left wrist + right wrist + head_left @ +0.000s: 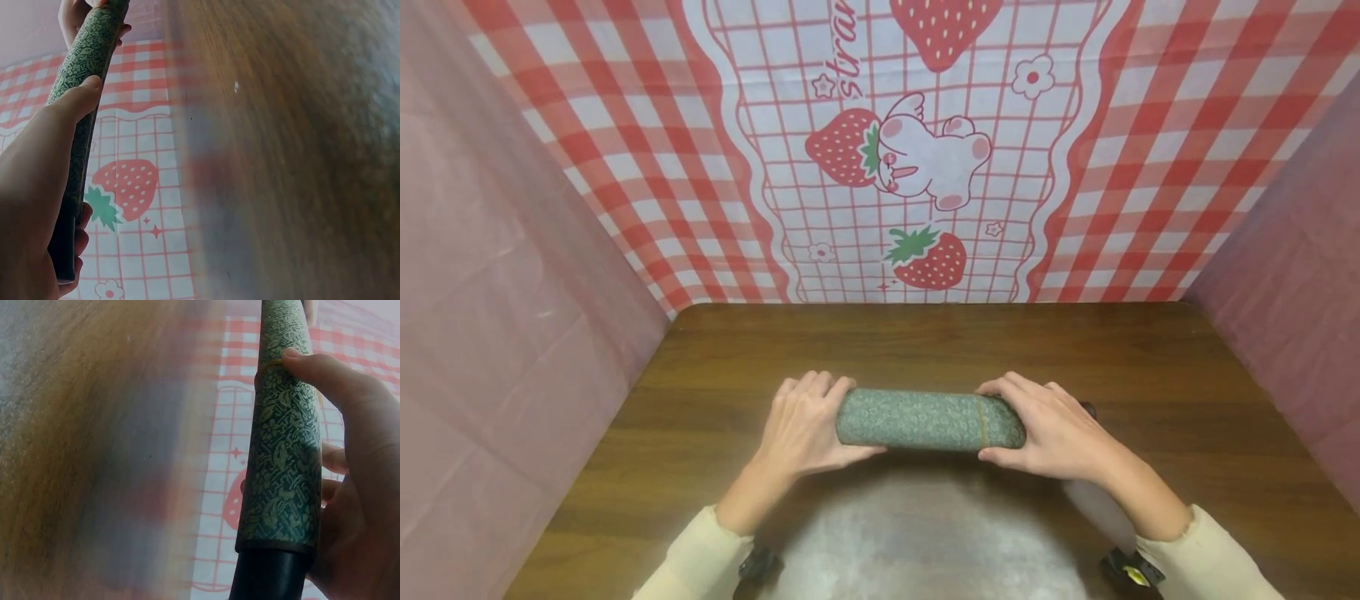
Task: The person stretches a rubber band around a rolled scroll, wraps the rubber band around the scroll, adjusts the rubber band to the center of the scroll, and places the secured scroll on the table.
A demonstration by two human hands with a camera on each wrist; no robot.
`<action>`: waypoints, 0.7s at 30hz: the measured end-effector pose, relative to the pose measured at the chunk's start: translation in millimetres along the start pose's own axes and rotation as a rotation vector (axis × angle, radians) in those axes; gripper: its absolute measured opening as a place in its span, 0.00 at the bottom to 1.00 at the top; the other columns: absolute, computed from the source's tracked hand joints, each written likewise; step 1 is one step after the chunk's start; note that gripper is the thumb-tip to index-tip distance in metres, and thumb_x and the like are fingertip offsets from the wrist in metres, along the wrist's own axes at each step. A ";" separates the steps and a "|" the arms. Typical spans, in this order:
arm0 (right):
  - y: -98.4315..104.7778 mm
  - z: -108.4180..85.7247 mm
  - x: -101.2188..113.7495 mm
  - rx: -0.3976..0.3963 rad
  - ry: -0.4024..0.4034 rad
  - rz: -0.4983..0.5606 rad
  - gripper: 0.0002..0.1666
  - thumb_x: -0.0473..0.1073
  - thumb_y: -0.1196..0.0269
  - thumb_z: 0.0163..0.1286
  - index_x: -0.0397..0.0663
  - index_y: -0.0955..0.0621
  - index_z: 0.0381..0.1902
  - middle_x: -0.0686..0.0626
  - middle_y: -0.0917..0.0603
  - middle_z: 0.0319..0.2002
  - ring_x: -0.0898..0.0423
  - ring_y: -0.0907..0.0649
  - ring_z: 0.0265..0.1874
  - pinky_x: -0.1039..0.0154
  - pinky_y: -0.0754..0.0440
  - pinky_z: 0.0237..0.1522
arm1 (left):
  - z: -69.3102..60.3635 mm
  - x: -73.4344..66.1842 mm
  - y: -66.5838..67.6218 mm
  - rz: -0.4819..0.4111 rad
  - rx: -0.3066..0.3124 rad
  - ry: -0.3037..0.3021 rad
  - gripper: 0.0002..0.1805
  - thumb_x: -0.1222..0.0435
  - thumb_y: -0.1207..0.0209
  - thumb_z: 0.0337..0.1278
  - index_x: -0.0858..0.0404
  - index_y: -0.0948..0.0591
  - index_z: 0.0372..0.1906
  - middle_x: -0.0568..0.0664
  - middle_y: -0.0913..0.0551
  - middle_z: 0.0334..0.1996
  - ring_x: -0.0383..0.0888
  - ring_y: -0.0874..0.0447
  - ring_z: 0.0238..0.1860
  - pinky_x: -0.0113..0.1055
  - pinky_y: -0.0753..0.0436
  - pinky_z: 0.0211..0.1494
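A rolled-up scroll [917, 419] in green patterned cloth is held level over the near-middle part of the table. My left hand [801, 425] grips its left part, thumb on the near side and fingers over the far side. At the other end, my right hand [1060, 433] holds it the same way. A thin yellowish string [272, 363] circles the roll under the right thumb in the right wrist view. Dark smooth end knobs stick out past the cloth: one [272, 575] at the right and another [62, 244] at the left, partly covered by the hand.
Below the scroll lies a brown wooden table [700, 358] with a bright glare at its near side. A strawberry-print checked cloth [1022, 183] hangs behind it. Pink sheets enclose the left side [497, 292] and the right side [1285, 292].
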State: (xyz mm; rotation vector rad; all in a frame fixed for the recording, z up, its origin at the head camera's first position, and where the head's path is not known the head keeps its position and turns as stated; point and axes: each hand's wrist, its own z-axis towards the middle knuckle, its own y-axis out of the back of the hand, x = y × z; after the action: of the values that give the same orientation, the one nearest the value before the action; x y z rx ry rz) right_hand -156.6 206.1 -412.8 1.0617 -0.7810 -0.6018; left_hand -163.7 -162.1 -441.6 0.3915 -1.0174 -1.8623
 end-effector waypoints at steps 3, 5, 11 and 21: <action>-0.5 0.9 1.1 0.003 0.002 -0.013 0.43 0.66 0.17 0.56 0.58 0.15 0.66 0.55 0.11 0.53 0.61 0.13 0.45 0.61 0.25 0.45 | -0.2 -0.4 0.0 -0.006 -0.002 -0.001 0.53 0.20 0.19 0.22 0.54 0.12 0.50 0.48 0.10 0.37 0.46 0.13 0.37 0.39 0.15 0.39; -1.3 1.7 2.2 -0.008 0.009 -0.030 0.43 0.67 0.17 0.57 0.59 0.15 0.67 0.56 0.12 0.51 0.63 0.15 0.42 0.63 0.28 0.43 | -0.1 -0.8 0.0 -0.011 0.001 0.002 0.53 0.20 0.19 0.22 0.54 0.12 0.51 0.48 0.10 0.38 0.46 0.13 0.37 0.39 0.15 0.39; -0.4 3.5 3.8 -0.002 0.004 -0.036 0.43 0.68 0.17 0.57 0.61 0.14 0.68 0.56 0.13 0.51 0.62 0.14 0.42 0.63 0.29 0.42 | -0.4 -1.2 -0.6 -0.015 0.002 0.007 0.53 0.21 0.19 0.21 0.54 0.12 0.50 0.48 0.10 0.37 0.46 0.14 0.37 0.39 0.15 0.39; 6.5 8.0 1.4 0.131 -0.028 0.054 0.43 0.69 0.18 0.58 0.57 0.16 0.65 0.54 0.08 0.56 0.59 0.11 0.47 0.57 0.18 0.42 | -1.4 -2.1 -1.9 -0.009 -0.004 -0.005 0.53 0.20 0.19 0.20 0.54 0.13 0.50 0.48 0.10 0.37 0.46 0.14 0.37 0.38 0.16 0.39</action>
State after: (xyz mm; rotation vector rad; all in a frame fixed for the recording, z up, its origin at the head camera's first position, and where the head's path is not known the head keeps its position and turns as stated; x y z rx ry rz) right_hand -161.8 203.3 -404.2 1.1500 -0.8802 -0.5262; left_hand -162.9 -160.6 -444.2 0.3896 -1.0171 -1.8735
